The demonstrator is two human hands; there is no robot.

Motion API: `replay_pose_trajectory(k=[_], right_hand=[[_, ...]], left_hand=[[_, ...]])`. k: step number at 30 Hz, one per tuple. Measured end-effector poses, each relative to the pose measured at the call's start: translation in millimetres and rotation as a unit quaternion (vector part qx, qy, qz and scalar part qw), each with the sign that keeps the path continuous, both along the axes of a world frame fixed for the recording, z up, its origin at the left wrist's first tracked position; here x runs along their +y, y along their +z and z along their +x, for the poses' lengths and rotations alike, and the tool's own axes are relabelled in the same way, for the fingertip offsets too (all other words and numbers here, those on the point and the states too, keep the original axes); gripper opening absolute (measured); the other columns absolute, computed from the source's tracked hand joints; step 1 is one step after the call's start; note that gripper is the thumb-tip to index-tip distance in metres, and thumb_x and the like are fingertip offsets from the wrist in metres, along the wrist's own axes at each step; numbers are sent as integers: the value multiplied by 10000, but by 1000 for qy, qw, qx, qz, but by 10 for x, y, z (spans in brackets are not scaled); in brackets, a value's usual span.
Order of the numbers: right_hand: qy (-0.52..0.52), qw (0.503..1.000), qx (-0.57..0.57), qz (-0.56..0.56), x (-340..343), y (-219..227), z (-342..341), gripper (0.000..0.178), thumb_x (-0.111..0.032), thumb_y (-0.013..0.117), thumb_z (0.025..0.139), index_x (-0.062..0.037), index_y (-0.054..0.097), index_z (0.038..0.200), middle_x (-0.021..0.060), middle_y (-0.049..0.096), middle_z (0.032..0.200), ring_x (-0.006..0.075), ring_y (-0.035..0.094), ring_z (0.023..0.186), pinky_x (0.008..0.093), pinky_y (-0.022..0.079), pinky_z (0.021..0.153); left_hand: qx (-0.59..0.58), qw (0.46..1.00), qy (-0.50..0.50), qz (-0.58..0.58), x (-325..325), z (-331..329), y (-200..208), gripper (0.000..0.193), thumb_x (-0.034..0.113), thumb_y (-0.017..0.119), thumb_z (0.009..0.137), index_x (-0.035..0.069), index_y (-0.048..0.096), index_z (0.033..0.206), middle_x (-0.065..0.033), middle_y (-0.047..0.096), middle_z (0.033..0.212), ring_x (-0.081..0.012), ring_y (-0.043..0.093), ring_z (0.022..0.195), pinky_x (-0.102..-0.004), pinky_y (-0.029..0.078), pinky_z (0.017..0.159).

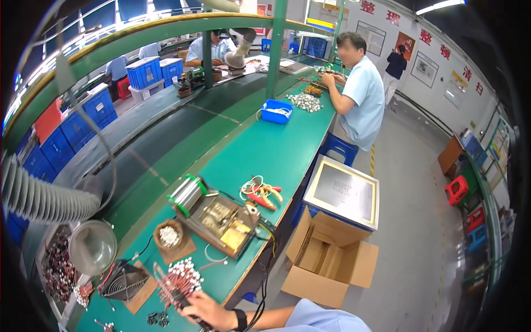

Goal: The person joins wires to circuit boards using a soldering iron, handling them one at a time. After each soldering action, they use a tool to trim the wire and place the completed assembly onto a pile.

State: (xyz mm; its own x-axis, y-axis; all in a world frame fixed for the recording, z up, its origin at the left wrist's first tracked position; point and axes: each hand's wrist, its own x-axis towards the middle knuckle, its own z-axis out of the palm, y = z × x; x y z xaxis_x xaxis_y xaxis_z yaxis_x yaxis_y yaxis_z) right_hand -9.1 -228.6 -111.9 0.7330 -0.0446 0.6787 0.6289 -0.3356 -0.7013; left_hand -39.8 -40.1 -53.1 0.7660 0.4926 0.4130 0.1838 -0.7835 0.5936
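Green worktop (249, 160) runs away from viewer. Open carton (316, 288) stands on the floor to its right. On the worktop: metal box (206, 231), spool (187, 195) at its far left corner. Nearer, a fan (124, 282); just right of it, red wires (187, 274) with white ends, heaped on the worktop. Right hand (213, 312) closed round dark-handled tool (180, 299), tip over the wires' left side; contact unclear. Left hand out of view. Black parts (157, 319) lie near the tool.
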Motion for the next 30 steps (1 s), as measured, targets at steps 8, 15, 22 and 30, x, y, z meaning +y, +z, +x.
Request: replay_pose_trajectory(k=[8,15,22,30], right_hand=[[49,995,-59,-58,-108,39,64,210,-194,552,896,-71,548,1066,-3,580,853,217,549,740,392,414,747],[166,950,172,200,-105,15,-47,187,-183,519,889,-33,568,990,37,560,818,180,541,735,264,437,564],[-7,1000,-13,17,-65,53,36,164,-74,513,837,-100,527,999,43,565,858,215,553,810,349,372,809],[-98,992,-71,-24,-11,108,9,243,-15,512,811,-117,500,1031,57,579,901,227,581,877,386,339,894]], left_hand=[[-85,994,-26,62,202,17,-336,246,165,518,919,-71,492,983,-232,522,878,-328,515,762,-403,440,733],[-112,992,-37,35,-224,72,29,206,131,505,920,-65,490,979,-216,507,877,-329,511,775,-393,442,731],[-149,981,-114,43,31,144,-149,191,112,501,919,-62,486,995,-205,493,924,-321,508,802,-378,445,751],[-119,989,-82,-31,130,38,-303,215,126,516,914,-61,479,1013,-212,498,949,-328,505,810,-388,440,783]])
